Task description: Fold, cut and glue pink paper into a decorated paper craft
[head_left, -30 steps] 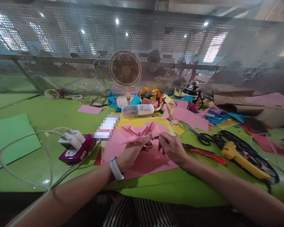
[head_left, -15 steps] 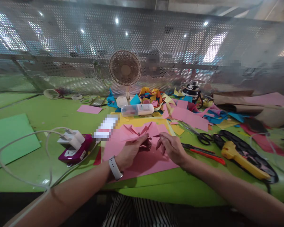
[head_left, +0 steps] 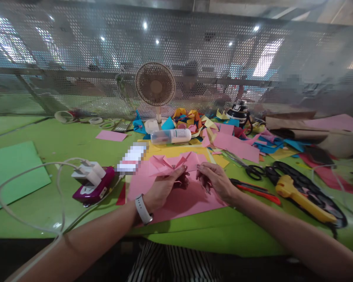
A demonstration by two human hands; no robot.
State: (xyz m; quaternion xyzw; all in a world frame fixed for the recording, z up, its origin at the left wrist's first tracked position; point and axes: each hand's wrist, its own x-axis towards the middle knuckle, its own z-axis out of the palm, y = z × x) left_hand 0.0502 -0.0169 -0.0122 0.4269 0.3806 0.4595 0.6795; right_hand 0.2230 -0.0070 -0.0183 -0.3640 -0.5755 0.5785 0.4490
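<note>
Comparing against a second ago: found the folded pink paper (head_left: 170, 161) lowered, now down against the flat pink sheet (head_left: 182, 201) on the green tabletop (head_left: 76, 137), no longer lifted between both hands. Logged left hand (head_left: 161, 188) with grip closed on the fold, thumb over the top and fingers beneath, white watch band (head_left: 142, 209) on the wrist. Logged right hand (head_left: 217, 181) as released half a second ago and since brought back to the fold's right edge, fingers curled, tips touching or just beside the paper. Cannot tell whether that grip is pinching or only resting there. Judged as a re-grip partway through folding, with the piece held by the left hand alone in between. Noted black scissors (head_left: 254, 171) and glue bottle (head_left: 170, 136) lying untouched, unmoved across all three pictures.
</note>
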